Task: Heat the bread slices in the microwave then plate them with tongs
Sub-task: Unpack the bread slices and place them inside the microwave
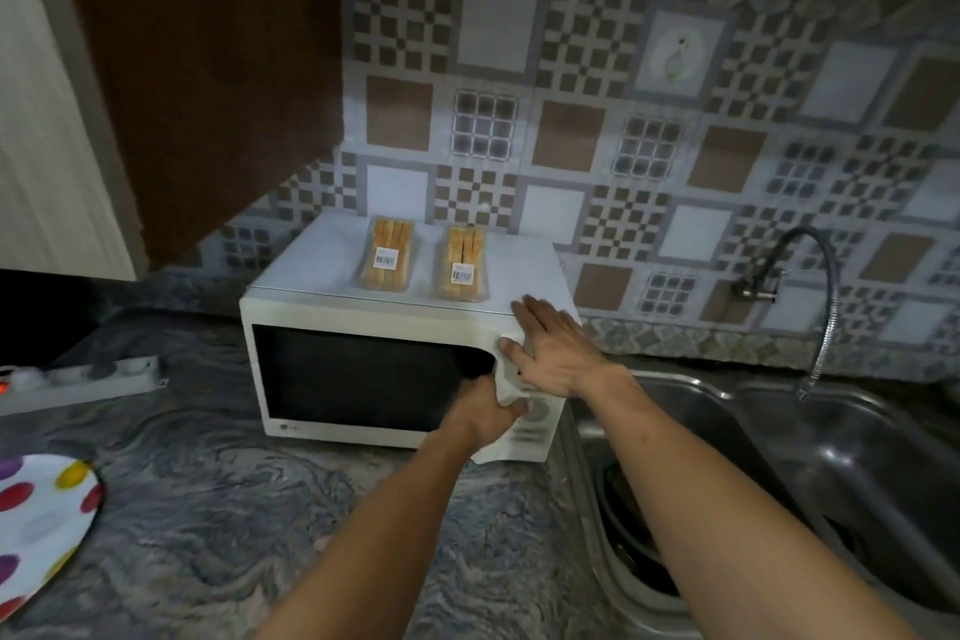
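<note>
A white microwave (363,317) stands on the marbled counter with its dark door closed. Two clear packs of bread slices lie on its top: one pack (388,261) to the left, the other pack (464,269) to the right. My left hand (485,413) curls its fingers around the door's handle edge at the right of the dark window. My right hand (556,351) lies flat with spread fingers on the microwave's upper right corner, above the control panel. A white plate with coloured dots (36,525) sits at the counter's left edge. No tongs are in view.
A steel double sink (831,473) with a flexible tap (810,286) lies right of the microwave. A white power strip (78,379) rests on the counter at the left. A dark cabinet hangs above left. Patterned tiles cover the back wall.
</note>
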Demonstrator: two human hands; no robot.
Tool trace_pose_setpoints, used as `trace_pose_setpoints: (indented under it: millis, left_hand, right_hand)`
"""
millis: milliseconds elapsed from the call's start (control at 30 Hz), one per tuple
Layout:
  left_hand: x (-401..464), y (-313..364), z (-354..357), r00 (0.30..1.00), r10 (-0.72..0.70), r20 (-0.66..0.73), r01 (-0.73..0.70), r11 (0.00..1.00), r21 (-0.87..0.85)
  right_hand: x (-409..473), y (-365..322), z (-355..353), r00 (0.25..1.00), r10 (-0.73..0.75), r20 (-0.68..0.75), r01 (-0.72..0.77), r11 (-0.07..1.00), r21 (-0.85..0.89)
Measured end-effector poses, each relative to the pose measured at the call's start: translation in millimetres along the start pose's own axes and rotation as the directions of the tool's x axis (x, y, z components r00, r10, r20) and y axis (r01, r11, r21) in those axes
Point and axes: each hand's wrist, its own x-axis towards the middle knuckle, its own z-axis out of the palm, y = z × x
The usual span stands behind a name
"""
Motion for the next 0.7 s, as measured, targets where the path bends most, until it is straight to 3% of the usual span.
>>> trace_pose_setpoints:
  millis: [167,300,433,700]
  left_hand:
    - [15.3,-8.3,15.5,0.980,-0.131,-0.150,0.150,0.981,0.123]
    - [17.7,-11.4,16.7,0.980,-0.054,-0.191,0.094,0.973,0.208]
    - [16.1,-9.6,17.6,0.973,-0.073,-0.220,0.115,0.976,0.184]
    - [7.1,-4.3,19.7,0.966,-0.058,-0.253,0.114,0.970,0.215]
  right_hand:
    - [6.5,8.3,9.0,1.000,-0.015,0.010,0.015,1.000,-0.001]
    - [11.5,7.2,19.7,0.996,-0.010,-0.087,0.006,0.999,-0.051]
    - [12.4,7.2,21.7,0.995,-0.013,-0.101,0.005,0.997,-0.079]
    - [12.9,0.6,12.3,1.000,0.005,0.003,-0.005,0.996,-0.089]
